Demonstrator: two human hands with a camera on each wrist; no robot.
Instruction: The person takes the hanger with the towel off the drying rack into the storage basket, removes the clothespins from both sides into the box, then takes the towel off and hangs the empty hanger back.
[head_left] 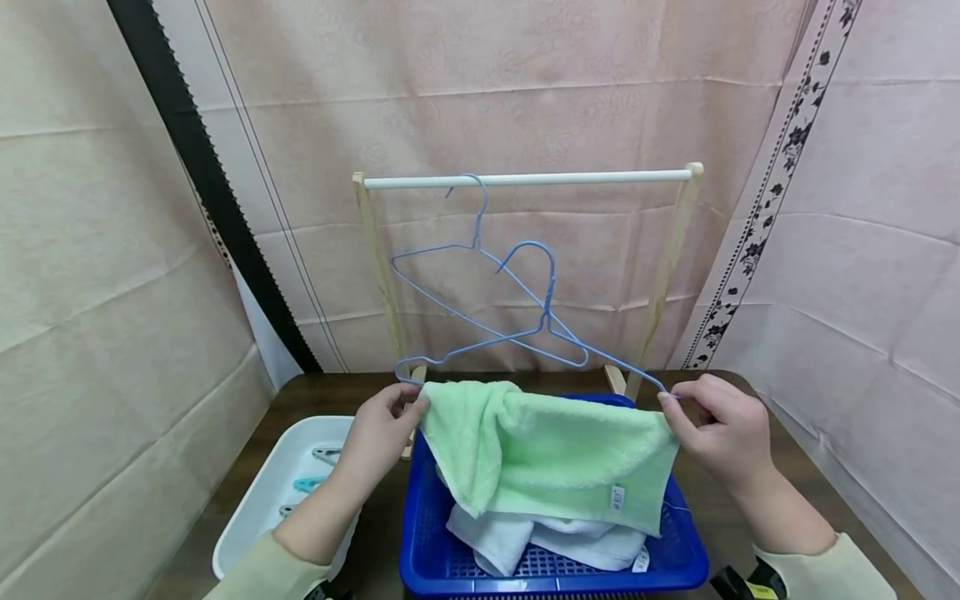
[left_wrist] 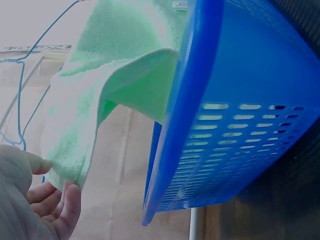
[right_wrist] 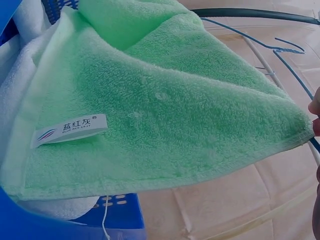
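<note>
A light green towel (head_left: 562, 450) with a small white label hangs folded over the bottom of a blue wire hanger (head_left: 532, 243), its lower part over the basket. My left hand (head_left: 381, 433) pinches the towel's left corner at the hanger's left end; thumb and fingers show there in the left wrist view. At the other end, my right hand (head_left: 723, 429) pinches the towel's right corner against the wire tip. In the right wrist view, the towel (right_wrist: 150, 110) stretches towards those fingertips. The hanger's bottom bar is hidden by the cloth.
Below the towel stands a blue perforated basket (head_left: 555, 585) holding white cloth (head_left: 491, 533). Behind, another blue hanger (head_left: 431, 248) hangs from the white rod (head_left: 585, 178) of a wooden rack. A white tray (head_left: 258, 500) with several clips (head_left: 307, 484) lies at left.
</note>
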